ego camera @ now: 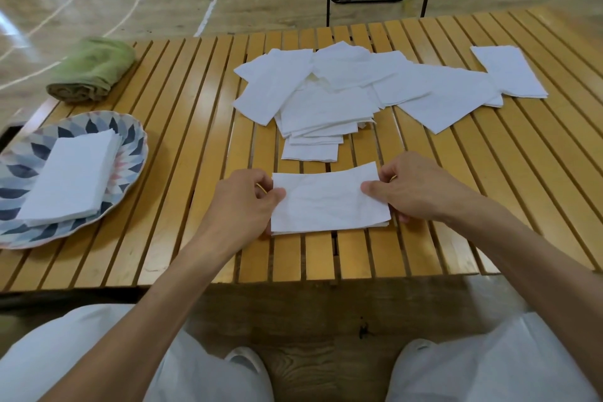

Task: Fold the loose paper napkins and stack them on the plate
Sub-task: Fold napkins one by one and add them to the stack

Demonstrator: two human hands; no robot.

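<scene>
Near the front edge of the slatted wooden table (202,114) we hold a white paper napkin folded into a rectangle (329,202): left hand (243,202) pinches its left end, right hand (414,188) pinches its right end, thumbs on top. Loose white napkins (342,91) lie scattered toward the back edge. Folded napkin stack (70,176) sits on the petal-patterned plate (130,140) at the left edge.

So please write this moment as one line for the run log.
step: folding | left hand: pinches napkin | right hand: pinches napkin | plate: folded stack | loose pile: remains
</scene>
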